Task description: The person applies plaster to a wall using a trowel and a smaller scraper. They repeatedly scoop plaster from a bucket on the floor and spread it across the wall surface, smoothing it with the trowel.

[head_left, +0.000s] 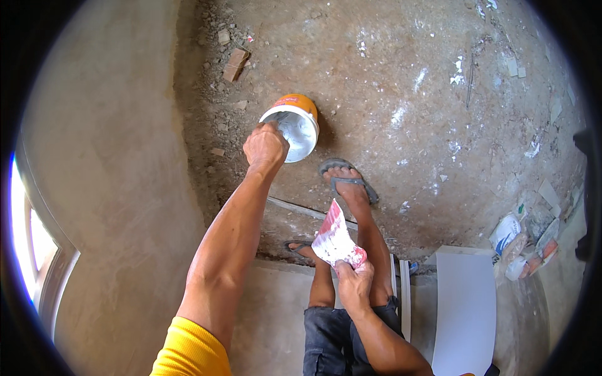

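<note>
White-smeared red spreader (332,237) is in the right hand (355,285), pinched at its near end; left hand (266,147) is closed on the near-left rim of an orange bucket (300,102), fingertips hidden. Bucket tilts mouth toward the person, white coating inside, beyond the sandalled feet (342,174). Further out: brick piece (236,64) upper left, white panel (465,307) lower right.

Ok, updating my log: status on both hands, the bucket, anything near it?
Left hand gripping bucket at rim, bucket tipped. Right hand holding white-smeared spreader. Sandalled foot close to bucket.
</note>
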Motion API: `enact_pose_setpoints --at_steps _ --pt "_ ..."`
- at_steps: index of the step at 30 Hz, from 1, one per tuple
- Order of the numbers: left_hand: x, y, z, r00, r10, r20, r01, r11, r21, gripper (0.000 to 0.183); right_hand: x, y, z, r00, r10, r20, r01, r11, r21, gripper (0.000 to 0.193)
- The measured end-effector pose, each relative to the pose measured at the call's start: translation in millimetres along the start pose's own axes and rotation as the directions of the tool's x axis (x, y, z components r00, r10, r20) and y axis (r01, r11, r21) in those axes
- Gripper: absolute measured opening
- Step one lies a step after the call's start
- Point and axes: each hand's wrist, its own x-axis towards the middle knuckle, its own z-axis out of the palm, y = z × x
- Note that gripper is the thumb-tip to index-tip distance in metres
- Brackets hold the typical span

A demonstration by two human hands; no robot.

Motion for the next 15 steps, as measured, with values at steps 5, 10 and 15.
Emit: enact_pose_setpoints --at_steps 5,10,15 --pt "-7 10 12 0.976 0.051 0.213 -0.072 0.993 0.095 0.034 -1 1 2 0.998 0.054 -0.011 -0.054 0.998 0.009 0.020" --pt "-15 0 -13 0.989 0.027 0.148 -0.032 0.999 0.031 0.031 -1 -1 3 0.998 0.060 -0.010 -0.061 0.998 -0.013 0.019" --pt "0 5 -3 0.999 -0.028 0.016 0.029 0.999 -0.043 0.032 0 0 2 0.999 0.046 0.003 -0.046 0.996 -0.082 0.020"
